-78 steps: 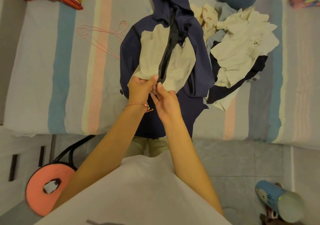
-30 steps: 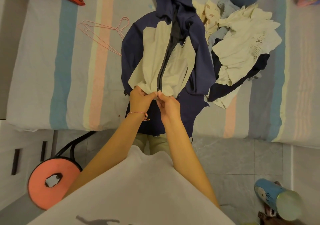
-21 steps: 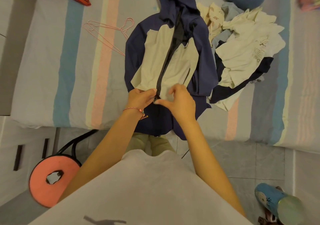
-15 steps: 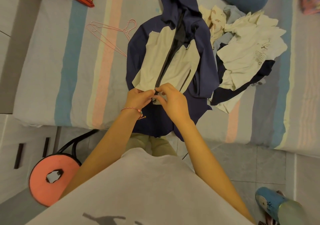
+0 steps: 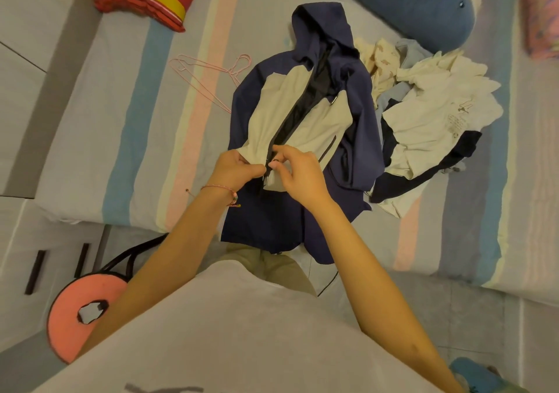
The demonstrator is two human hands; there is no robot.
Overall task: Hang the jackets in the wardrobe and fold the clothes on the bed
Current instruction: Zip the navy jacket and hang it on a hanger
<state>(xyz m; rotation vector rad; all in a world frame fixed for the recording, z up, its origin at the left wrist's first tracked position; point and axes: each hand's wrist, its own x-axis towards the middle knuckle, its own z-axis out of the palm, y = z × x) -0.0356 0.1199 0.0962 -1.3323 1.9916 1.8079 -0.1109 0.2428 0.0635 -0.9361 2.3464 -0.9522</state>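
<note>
Striped bed (image 5: 136, 105) bore a navy-and-cream hooded jacket (image 5: 305, 120), left hand (image 5: 237, 169) and right hand (image 5: 301, 176) grips clamped on its zipper, seemingly zipping; pink wire hanger (image 5: 208, 66) needed next.

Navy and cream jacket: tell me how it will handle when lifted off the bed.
Probably floppy: the jacket lies creased and bunches where the left hand grips it. Its hem drapes over the edge of the bed, so it will likely sag and slide. The front looks mostly unzipped, so the halves may swing apart.
</note>
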